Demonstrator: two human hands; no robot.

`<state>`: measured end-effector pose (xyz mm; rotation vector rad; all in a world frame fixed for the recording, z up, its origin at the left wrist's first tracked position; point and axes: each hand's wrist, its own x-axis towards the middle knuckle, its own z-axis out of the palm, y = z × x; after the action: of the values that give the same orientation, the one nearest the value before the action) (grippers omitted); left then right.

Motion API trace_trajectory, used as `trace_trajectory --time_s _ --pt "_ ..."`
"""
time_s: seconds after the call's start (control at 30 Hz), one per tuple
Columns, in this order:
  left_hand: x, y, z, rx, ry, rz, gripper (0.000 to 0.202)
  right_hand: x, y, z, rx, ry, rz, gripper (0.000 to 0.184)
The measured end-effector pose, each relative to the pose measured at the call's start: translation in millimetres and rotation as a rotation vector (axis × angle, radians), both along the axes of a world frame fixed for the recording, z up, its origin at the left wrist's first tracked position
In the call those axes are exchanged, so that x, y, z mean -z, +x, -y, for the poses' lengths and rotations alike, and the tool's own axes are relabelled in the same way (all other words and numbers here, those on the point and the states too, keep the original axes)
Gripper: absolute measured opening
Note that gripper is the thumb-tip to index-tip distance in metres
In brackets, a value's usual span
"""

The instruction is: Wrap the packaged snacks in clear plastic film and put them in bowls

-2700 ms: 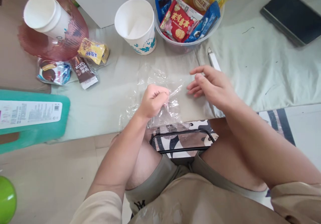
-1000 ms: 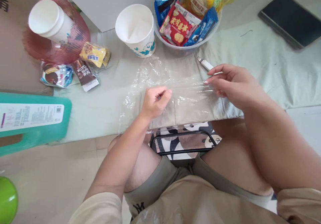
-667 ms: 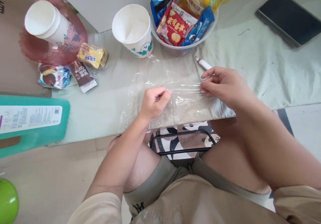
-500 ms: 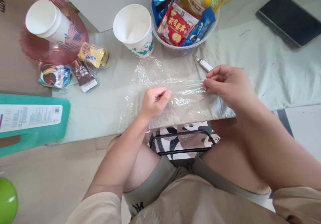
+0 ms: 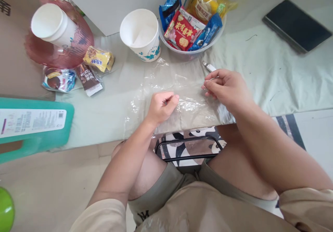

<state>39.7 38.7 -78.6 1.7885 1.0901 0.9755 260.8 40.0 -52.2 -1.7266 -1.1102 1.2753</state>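
Note:
My left hand (image 5: 163, 108) is closed in a fist over crinkled clear plastic film (image 5: 191, 103), gripping part of it. That film lies spread on the cloth-covered table, reaching from the paper cup down to the front edge. My right hand (image 5: 226, 88) hovers over its right side, thumb and forefinger pinched together and the other fingers loosely bent; whether any film is between them I cannot make out. Just beyond the right fingertips lies a small white tool with a metal end (image 5: 208, 66), partly covered by the hand.
A paper cup (image 5: 142, 34) stands beside a clear bowl (image 5: 194, 55) of wrapped snacks. At left are stacked cups (image 5: 50, 24) on a red dish (image 5: 36, 53), several snack packets (image 5: 90, 79) and a green container (image 5: 69, 117). A phone (image 5: 299, 25) lies far right.
My right hand has shifted slightly left, and the film that was stretched taut between my hands now lies slack. My left fist has hardly moved.

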Motion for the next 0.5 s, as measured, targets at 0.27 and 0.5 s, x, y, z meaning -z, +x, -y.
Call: trace_trajectory --time_s 0.27,0.5 --pt "-0.1 -3.0 -0.6 -0.023 -0.066 0.056 0.049 0.9 -1.2 2.8 0.094 0.07 0.034 0.008" --pt "6.1 -4.7 -1.5 -0.077 -0.148 0.148 0.048 3.3 -12.7 4.3 0.196 0.088 -0.13 0.015"
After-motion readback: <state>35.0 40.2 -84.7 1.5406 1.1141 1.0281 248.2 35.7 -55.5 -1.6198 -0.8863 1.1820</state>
